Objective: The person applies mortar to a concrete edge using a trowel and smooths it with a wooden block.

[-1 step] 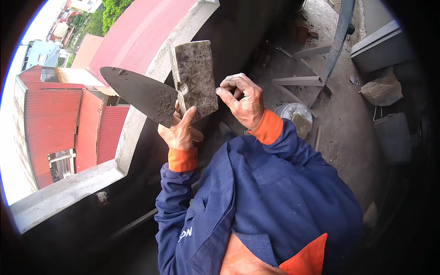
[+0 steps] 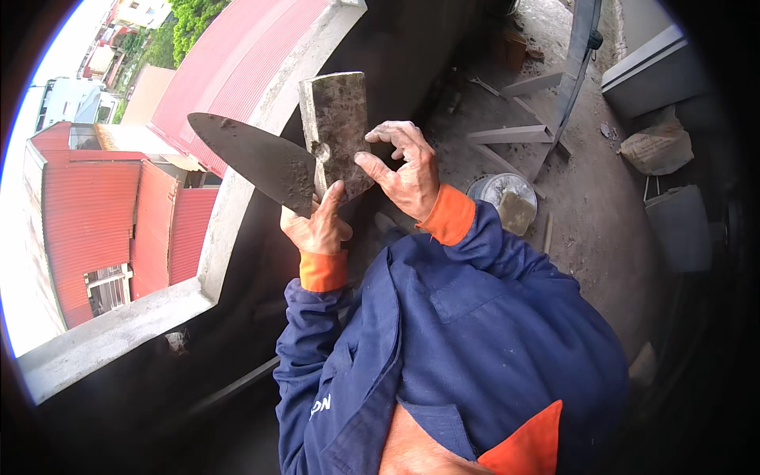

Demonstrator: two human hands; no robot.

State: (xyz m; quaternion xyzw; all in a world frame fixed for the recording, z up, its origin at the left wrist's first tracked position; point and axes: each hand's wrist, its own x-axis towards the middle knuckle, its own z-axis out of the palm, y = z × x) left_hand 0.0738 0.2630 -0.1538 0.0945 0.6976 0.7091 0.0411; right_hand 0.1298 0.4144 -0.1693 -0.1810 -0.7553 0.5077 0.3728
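Observation:
My left hand (image 2: pixel 315 223) is closed at the base of a pointed steel trowel (image 2: pixel 252 158) and a flat rectangular slab (image 2: pixel 337 119), its thumb lying over them. Grey and rough, the slab is crusted with what looks like mortar and has a small pale pit near its left edge. The trowel's blade points up and left, with crumbs stuck to it; its handle is mostly hidden by my hand. My right hand (image 2: pixel 408 170) is at the slab's right edge, thumb and fingers parted. Whether its fingertips touch the slab I cannot tell.
A concrete parapet (image 2: pixel 123 336) runs along my left, with red metal roofs (image 2: pixel 87 214) beyond it. To the right stand a round bucket (image 2: pixel 495 190) with a block-like piece on it, a metal frame (image 2: pixel 511 136) and a crumpled sack (image 2: pixel 657 150).
My right thumb and fingers have spread from a near pinch, and that hand has shifted slightly left. The left hand and trowel have moved a little to the right.

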